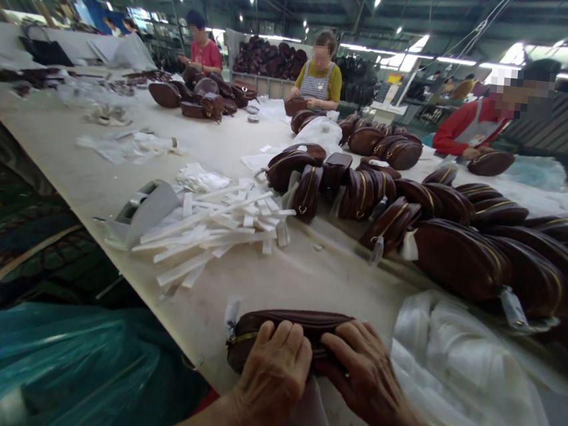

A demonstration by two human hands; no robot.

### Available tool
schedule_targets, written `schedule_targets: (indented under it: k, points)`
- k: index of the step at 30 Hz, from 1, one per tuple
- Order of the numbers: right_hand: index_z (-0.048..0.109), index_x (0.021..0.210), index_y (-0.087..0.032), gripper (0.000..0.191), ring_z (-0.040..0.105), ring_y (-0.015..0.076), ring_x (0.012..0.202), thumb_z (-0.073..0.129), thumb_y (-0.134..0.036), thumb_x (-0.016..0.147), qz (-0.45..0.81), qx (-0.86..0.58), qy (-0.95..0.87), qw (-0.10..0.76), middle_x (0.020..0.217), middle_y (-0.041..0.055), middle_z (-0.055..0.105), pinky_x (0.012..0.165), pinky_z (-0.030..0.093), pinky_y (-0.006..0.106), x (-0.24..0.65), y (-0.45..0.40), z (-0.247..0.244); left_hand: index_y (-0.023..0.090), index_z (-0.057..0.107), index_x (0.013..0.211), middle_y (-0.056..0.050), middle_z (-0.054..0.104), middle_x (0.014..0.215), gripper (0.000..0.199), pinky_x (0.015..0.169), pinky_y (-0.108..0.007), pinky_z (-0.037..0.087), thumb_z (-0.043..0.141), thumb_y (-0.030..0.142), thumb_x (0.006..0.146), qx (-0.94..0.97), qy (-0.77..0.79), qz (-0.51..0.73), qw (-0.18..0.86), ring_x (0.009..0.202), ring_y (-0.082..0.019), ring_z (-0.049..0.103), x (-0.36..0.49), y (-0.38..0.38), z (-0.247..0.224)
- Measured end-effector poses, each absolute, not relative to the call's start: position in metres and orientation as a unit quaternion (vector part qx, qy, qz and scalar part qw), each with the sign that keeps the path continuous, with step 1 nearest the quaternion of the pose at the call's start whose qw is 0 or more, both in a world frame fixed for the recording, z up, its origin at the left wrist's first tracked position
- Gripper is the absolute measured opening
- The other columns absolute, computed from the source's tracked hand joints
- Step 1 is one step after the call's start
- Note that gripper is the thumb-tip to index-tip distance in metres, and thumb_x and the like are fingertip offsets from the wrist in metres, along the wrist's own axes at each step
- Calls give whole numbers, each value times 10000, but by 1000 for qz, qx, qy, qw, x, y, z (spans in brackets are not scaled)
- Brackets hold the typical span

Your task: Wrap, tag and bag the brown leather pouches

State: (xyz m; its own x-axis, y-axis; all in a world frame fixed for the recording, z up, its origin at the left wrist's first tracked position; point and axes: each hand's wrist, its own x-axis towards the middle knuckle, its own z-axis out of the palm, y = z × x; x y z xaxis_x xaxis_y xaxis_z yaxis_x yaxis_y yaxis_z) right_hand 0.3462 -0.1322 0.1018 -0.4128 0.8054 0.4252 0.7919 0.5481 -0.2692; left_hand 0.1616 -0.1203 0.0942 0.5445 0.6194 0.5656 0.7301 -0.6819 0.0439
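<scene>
A dark brown leather bag [248, 323] with a gold zipper lies at the table's near edge, a wrapped tag or pull at its left end. My left hand [277, 360] is closed over its left half, the curled fingers pressing on the top. On its right end my right hand [363, 361] grips the bag, thumb side toward the middle. A strip of white, translucent material [314, 420] hangs below the bag between my wrists. The undersides of both hands are hidden.
White paper strips [222, 224] and a grey tape dispenser [146, 210] lie beyond to the left. Rows of brown bags [455, 256] fill the right, above white plastic sheeting [464, 378]. Teal plastic [73, 367] is at lower left. Several people work around the table.
</scene>
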Motion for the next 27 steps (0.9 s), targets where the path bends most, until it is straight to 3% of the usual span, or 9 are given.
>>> schedule_targets:
  k: [6, 10, 12, 14, 16, 20, 22, 24, 27]
  points:
    - [597, 908, -200, 204, 570, 169, 711, 555, -397, 873, 67, -499, -821, 270, 794, 44, 611, 632, 457, 291, 360, -125, 98, 129, 554, 1010, -77, 585, 868, 177, 675, -338, 454, 422, 216, 930, -883, -358, -302, 17, 759, -209, 533, 144, -112, 94]
    - [517, 1182, -169, 469, 603, 176, 677, 583, -474, 833, 53, -542, -778, 314, 786, 35, 635, 611, 492, 287, 366, -121, 90, 161, 564, 927, -80, 551, 883, 132, 690, -379, 467, 477, 259, 910, -859, -415, -301, 4, 786, -226, 511, 139, -109, 96]
    - [494, 1243, -182, 528, 623, 177, 723, 602, -475, 818, 78, -554, -775, 294, 844, 38, 651, 638, 504, 280, 366, -118, 92, 184, 575, 895, -96, 531, 996, 99, 764, -434, 464, 560, 278, 868, -843, -443, -306, -6, 903, -258, 507, 138, -104, 98]
    - [576, 1135, -219, 422, 624, 168, 717, 632, -463, 795, 118, -573, -766, 268, 843, 22, 649, 621, 498, 263, 364, -116, 96, 192, 577, 861, -117, 476, 1170, 99, 866, -510, 426, 618, 278, 831, -839, -451, -304, -20, 1059, -301, 467, 136, -96, 100]
    - [634, 967, -234, 293, 603, 151, 650, 644, -462, 784, 137, -599, -745, 260, 770, 2, 622, 573, 477, 251, 360, -115, 100, 183, 560, 849, -121, 464, 1223, 121, 907, -515, 406, 642, 265, 814, -850, -436, -291, -50, 1102, -302, 459, 133, -85, 100]
    - [614, 779, -214, 321, 573, 177, 683, 594, -534, 796, 75, -615, -726, 297, 750, 24, 570, 615, 468, 294, 352, -113, 93, 157, 501, 1030, -74, 590, 978, 375, 808, -400, 454, 702, 342, 774, -856, -415, -285, -118, 891, -226, 557, 124, -61, 94]
    - [582, 779, -204, 364, 573, 194, 728, 554, -565, 810, 49, -616, -723, 311, 809, 46, 582, 657, 473, 323, 348, -110, 86, 134, 452, 1158, -78, 601, 985, 553, 810, -402, 450, 722, 394, 751, -858, -416, -275, -125, 888, -229, 566, 122, -50, 90]
    - [561, 828, -200, 375, 583, 190, 711, 502, -570, 842, 53, -619, -719, 311, 813, 46, 601, 642, 473, 318, 346, -107, 80, 137, 505, 1112, -72, 608, 979, 504, 804, -393, 448, 729, 401, 744, -870, -404, -254, -125, 890, -233, 568, 122, -40, 87]
    - [565, 918, -201, 385, 601, 174, 676, 435, -562, 884, 67, -606, -727, 315, 769, 27, 626, 609, 465, 284, 344, -107, 81, 153, 583, 831, -34, 609, 821, 290, 717, -319, 446, 740, 378, 737, -881, -377, -255, -127, 785, -196, 564, 123, -31, 91]
